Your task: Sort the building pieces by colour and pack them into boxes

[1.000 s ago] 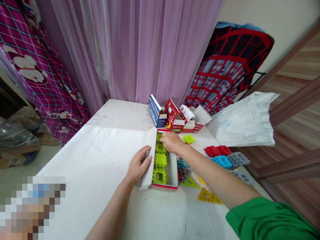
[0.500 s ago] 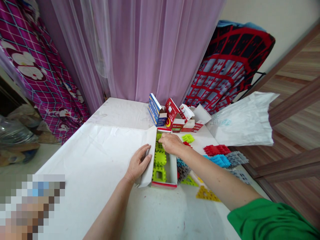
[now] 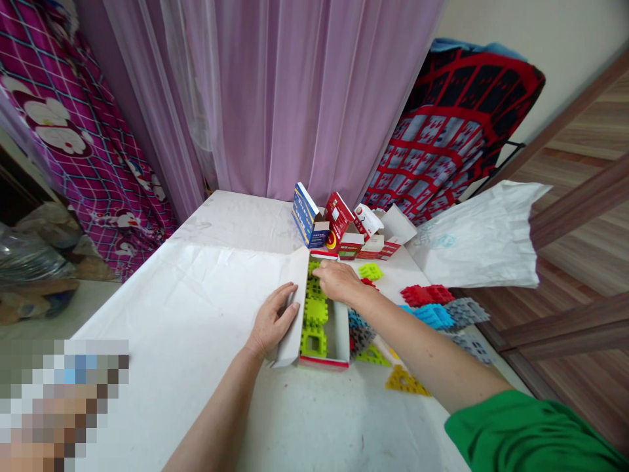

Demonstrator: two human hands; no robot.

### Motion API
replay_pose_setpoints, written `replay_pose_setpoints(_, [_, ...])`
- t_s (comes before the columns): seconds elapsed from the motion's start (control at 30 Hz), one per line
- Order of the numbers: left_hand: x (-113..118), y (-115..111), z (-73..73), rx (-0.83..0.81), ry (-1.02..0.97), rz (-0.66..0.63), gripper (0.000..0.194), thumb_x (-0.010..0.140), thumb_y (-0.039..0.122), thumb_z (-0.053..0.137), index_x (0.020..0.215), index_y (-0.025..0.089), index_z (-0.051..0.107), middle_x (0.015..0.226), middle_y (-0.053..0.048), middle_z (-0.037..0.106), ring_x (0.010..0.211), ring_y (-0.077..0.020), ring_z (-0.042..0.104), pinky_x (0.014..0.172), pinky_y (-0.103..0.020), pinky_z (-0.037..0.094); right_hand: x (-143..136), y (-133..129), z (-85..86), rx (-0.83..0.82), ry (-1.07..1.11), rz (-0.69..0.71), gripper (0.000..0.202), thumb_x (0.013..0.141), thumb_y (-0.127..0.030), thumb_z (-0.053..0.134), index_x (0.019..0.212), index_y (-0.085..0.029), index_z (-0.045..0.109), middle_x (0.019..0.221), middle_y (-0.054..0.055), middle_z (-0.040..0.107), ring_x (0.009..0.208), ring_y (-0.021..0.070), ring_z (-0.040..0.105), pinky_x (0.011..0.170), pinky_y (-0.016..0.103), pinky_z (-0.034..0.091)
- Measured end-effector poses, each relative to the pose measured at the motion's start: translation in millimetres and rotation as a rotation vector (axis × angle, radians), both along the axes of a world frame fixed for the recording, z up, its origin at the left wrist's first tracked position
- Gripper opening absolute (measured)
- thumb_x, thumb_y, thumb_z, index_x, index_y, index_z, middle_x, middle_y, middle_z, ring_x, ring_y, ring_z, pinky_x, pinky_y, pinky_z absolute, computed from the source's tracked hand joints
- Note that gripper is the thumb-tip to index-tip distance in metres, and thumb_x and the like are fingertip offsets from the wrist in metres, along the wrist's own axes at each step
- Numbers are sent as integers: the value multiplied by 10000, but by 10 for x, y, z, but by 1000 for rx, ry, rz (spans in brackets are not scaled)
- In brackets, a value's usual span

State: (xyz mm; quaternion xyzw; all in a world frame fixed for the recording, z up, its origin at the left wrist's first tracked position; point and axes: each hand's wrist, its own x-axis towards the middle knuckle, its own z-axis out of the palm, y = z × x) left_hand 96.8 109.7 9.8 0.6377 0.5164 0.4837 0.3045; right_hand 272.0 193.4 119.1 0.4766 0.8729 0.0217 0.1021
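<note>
An open cardboard box (image 3: 339, 331) lies lengthwise before me on the table, with a red edge at its near end. Lime-green plastic building blocks (image 3: 315, 311) with notched edges line its left side. Its raised lid flap (image 3: 291, 341) leans out to the left, and my left hand (image 3: 273, 319) rests against that flap, fingers apart. My right hand (image 3: 335, 280) reaches into the far end of the box, its fingers closed on a green building block there. The hand partly hides that block.
Blue (image 3: 305, 216) and red cartons (image 3: 339, 223) stand open behind the box. Red (image 3: 425, 294), blue (image 3: 432, 316) and grey blocks (image 3: 466, 311) lie right, near a yellow triangular piece (image 3: 405, 380). A white bag (image 3: 481, 239) sits at the table's right edge.
Almost nothing differs. Both hands keep their places, and the view shifts very slightly.
</note>
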Motion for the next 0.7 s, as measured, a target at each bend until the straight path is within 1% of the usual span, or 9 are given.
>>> replay_pose_setpoints(0.1, [3, 0, 5, 4, -11, -4, 436, 870, 426, 505, 1237, 213, 605, 1355, -88, 572, 1256, -222, 520, 1112, -402, 367, 89, 35, 73, 68, 2, -40, 358, 884, -184, 421, 1102, -260, 693, 1097, 76, 638, 1009, 219, 550, 808, 320, 395])
replay_pose_setpoints(0.2, [5, -1, 6, 1, -19, -3, 435, 869, 430, 510, 1234, 217, 608, 1353, -87, 574, 1252, -227, 522, 1108, -408, 370, 160, 35, 122, 135, -22, -34, 317, 882, -193, 444, 981, -241, 741, 1082, 99, 633, 1041, 242, 501, 834, 352, 354])
replay_pose_setpoints(0.3, [5, 2, -3, -1, -26, -2, 433, 867, 427, 512, 1231, 216, 611, 1349, -88, 576, 1252, -226, 522, 1108, -403, 369, 184, 16, 112, 146, -37, -18, 293, 860, -184, 482, 930, -246, 759, 1164, 108, 607, 1083, 254, 458, 852, 375, 326])
replay_pose_setpoints(0.47, [0, 9, -14, -7, -32, -7, 436, 864, 419, 520, 1234, 207, 611, 1351, -93, 574, 1259, -231, 516, 1113, -400, 357, 157, 9, 60, 113, -45, -37, 290, 820, -164, 526, 940, -267, 769, 1293, 116, 556, 1213, 280, 369, 879, 398, 306])
replay_pose_setpoints(0.6, [1, 9, -13, -12, -54, -6, 435, 856, 419, 537, 1231, 213, 617, 1354, -88, 573, 1261, -231, 513, 1113, -393, 354, 159, 20, 45, 65, -30, -38, 301, 791, -148, 541, 932, -279, 772, 1320, 107, 547, 1214, 281, 393, 881, 403, 322])
replay_pose_setpoints(0.67, [3, 5, -10, -20, -62, -8, 443, 855, 427, 535, 1230, 206, 620, 1356, -93, 571, 1263, -233, 512, 1111, -393, 356, 187, 35, 35, 78, 39, -50, 304, 803, -155, 525, 927, -286, 770, 1323, 88, 553, 1201, 274, 421, 902, 403, 331])
replay_pose_setpoints(0.7, [2, 3, -8, -25, -66, -8, 445, 856, 433, 530, 1227, 204, 623, 1357, -94, 571, 1263, -235, 512, 1110, -394, 356, 208, 46, 25, 107, 103, -73, 310, 819, -169, 509, 957, -285, 762, 1322, 81, 557, 1197, 269, 434, 921, 402, 335])
